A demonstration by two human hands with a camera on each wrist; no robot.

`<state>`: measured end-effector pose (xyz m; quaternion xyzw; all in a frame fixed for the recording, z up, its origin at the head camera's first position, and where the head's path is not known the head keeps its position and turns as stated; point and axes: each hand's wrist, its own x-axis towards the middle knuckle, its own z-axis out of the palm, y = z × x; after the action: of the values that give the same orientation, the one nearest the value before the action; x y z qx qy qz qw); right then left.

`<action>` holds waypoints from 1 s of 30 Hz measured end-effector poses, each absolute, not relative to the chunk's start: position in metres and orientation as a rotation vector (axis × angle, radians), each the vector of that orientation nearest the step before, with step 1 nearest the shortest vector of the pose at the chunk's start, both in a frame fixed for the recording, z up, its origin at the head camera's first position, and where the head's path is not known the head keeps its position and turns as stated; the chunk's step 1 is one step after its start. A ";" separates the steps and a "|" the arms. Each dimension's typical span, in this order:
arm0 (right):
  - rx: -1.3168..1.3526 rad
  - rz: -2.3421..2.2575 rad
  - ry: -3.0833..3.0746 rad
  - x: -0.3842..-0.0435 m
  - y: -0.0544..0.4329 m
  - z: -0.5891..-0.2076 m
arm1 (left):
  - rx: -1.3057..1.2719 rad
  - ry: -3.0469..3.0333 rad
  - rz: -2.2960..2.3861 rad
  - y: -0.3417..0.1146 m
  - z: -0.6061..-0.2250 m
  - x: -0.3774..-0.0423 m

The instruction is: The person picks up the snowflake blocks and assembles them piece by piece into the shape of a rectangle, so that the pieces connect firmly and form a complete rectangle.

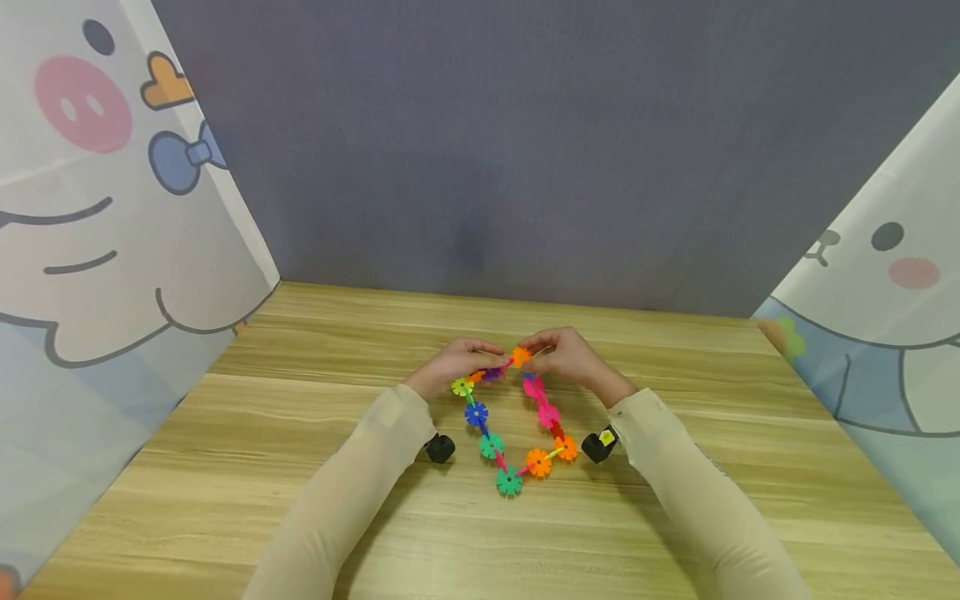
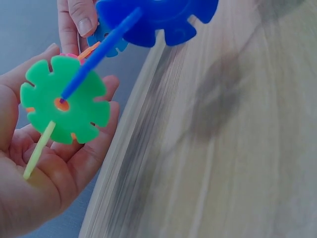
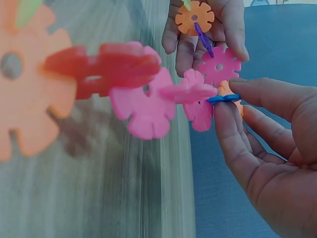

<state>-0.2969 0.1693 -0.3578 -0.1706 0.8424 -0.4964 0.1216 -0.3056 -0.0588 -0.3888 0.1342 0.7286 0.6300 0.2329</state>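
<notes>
A loop of linked plastic snowflake discs (image 1: 509, 481) in several colours hangs from both hands above the table, its near end toward me. At the loop's far end, my left hand (image 1: 457, 364) pinches a pink snowflake disc (image 3: 220, 67). An orange snowflake disc (image 3: 194, 18) lies in front of its fingers, and a green one (image 2: 64, 99) before its palm in the left wrist view. My right hand (image 1: 566, 360) pinches a blue snowflake disc (image 3: 224, 98) edge-on between finger and thumb. Partly hidden behind it is another orange snowflake disc (image 1: 522, 357), between the two hands.
The wood-grain table (image 1: 300, 467) stretches under the arms. A grey panel (image 1: 480, 150) stands along its back edge. Cartoon-printed sheets (image 1: 112, 208) rise at both sides. A black wrist-worn device (image 1: 440, 448) sits below the left wrist, and a similar one (image 1: 599, 446) below the right.
</notes>
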 end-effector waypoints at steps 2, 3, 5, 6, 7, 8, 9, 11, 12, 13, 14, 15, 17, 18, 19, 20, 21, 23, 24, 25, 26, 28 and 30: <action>-0.499 -1.452 2.452 -0.297 0.169 -0.358 | 0.373 1.999 1.731 -0.059 -0.389 -0.306; -0.496 -1.455 2.445 -0.297 0.169 -0.358 | 0.374 1.999 1.731 -0.059 -0.389 -0.306; -0.496 -1.469 2.427 -0.297 0.168 -0.358 | 0.369 1.998 1.734 -0.058 -0.389 -0.306; -0.496 -1.480 2.416 -0.296 0.168 -0.358 | 0.366 1.998 1.739 -0.059 -0.388 -0.306; -0.497 -1.492 2.406 -0.296 0.168 -0.358 | 0.362 2.000 1.741 -0.058 -0.388 -0.306; -0.495 -1.504 2.397 -0.296 0.168 -0.357 | 0.356 2.002 1.743 -0.058 -0.388 -0.305; -0.494 -1.513 2.394 -0.296 0.168 -0.357 | 0.350 2.008 1.744 -0.058 -0.387 -0.305; -0.496 -1.531 2.391 -0.296 0.167 -0.357 | 0.339 2.014 1.747 -0.058 -0.387 -0.305; -0.493 -1.537 2.395 -0.296 0.167 -0.357 | 0.335 2.017 1.748 -0.058 -0.387 -0.305; -0.491 -1.541 2.401 -0.296 0.166 -0.358 | 0.332 2.024 1.748 -0.058 -0.386 -0.304; -0.489 -1.544 2.408 -0.297 0.166 -0.358 | 0.330 2.031 1.747 -0.057 -0.386 -0.304; -0.486 -1.546 2.414 -0.297 0.165 -0.359 | 0.330 2.036 1.749 -0.057 -0.386 -0.304; -0.477 -1.555 2.420 -0.296 0.164 -0.358 | 0.329 2.051 1.750 -0.056 -0.385 -0.303; -0.472 -1.557 2.425 -0.296 0.163 -0.358 | 0.330 2.056 1.753 -0.056 -0.385 -0.303; -0.468 -1.559 2.428 -0.296 0.162 -0.357 | 0.331 2.066 1.754 -0.056 -0.384 -0.303; -0.465 -1.563 2.430 -0.295 0.162 -0.357 | 0.331 2.078 1.752 -0.056 -0.384 -0.303; -0.466 -1.566 2.431 -0.295 0.161 -0.356 | 0.330 2.084 1.754 -0.056 -0.384 -0.303; -0.467 -1.569 2.436 -0.295 0.160 -0.355 | 0.323 2.102 1.752 -0.055 -0.384 -0.303; -0.468 -1.571 2.436 -0.296 0.160 -0.355 | 0.320 2.109 1.754 -0.055 -0.384 -0.303; -0.468 -1.571 2.437 -0.296 0.159 -0.355 | 0.317 2.119 1.754 -0.055 -0.384 -0.303; -0.469 -1.574 2.436 -0.297 0.159 -0.356 | 0.313 2.125 1.754 -0.055 -0.385 -0.303; -0.463 -1.570 2.436 -0.298 0.158 -0.356 | 0.302 2.132 1.759 -0.056 -0.385 -0.303; -0.461 -1.566 2.439 -0.298 0.156 -0.356 | 0.299 2.139 1.764 -0.056 -0.386 -0.303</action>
<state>-0.2981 0.1561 -0.3562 -0.1564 0.8265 -0.5308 0.1033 -0.3031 -0.0557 -0.3865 0.1055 0.7553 0.6226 0.1756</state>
